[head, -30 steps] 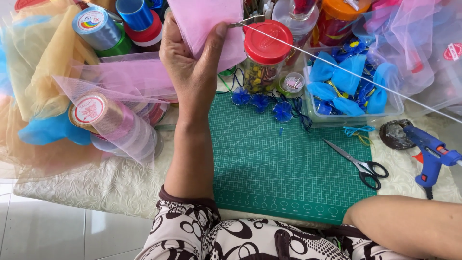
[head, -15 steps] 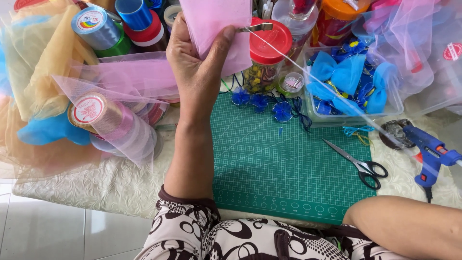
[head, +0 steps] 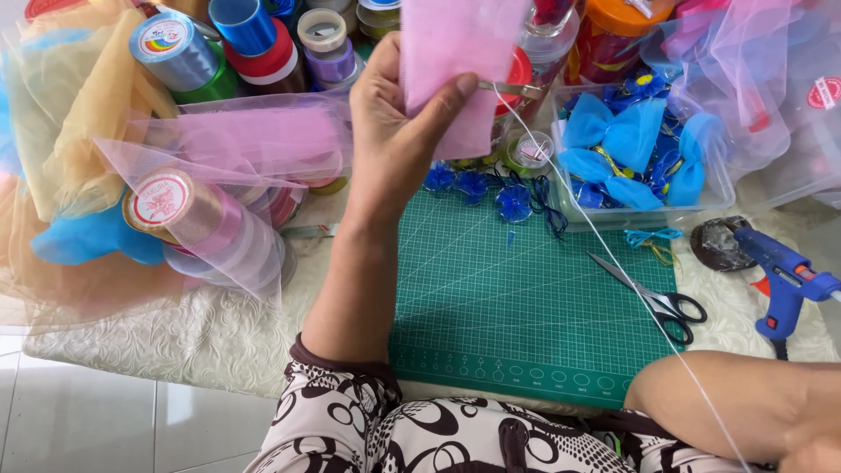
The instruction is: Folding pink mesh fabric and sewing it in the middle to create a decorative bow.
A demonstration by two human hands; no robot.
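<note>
Head view of a sewing step. The left hand (head: 399,131) is raised over the green cutting mat (head: 526,324), thumb and fingers pressed together on a folded piece of pink tulle (head: 455,61) — a needle (head: 512,87) projects from the fabric's right edge. White thread (head: 613,254) runs taut from the needle down and to the right, toward the right hand (head: 815,451), which sits at the lower corner, mostly cut off; whether it pinches the thread cannot be told. The stitch appears mid-pull, the thread drawn through the gathered tulle. The next move likely calls for steady tension without slackening the left grip. Near the mat lie scissors (head: 653,293), a blue glue gun (head: 784,276), a clear tub of blue bows (head: 635,149) and ribbon spools (head: 201,219).
</note>
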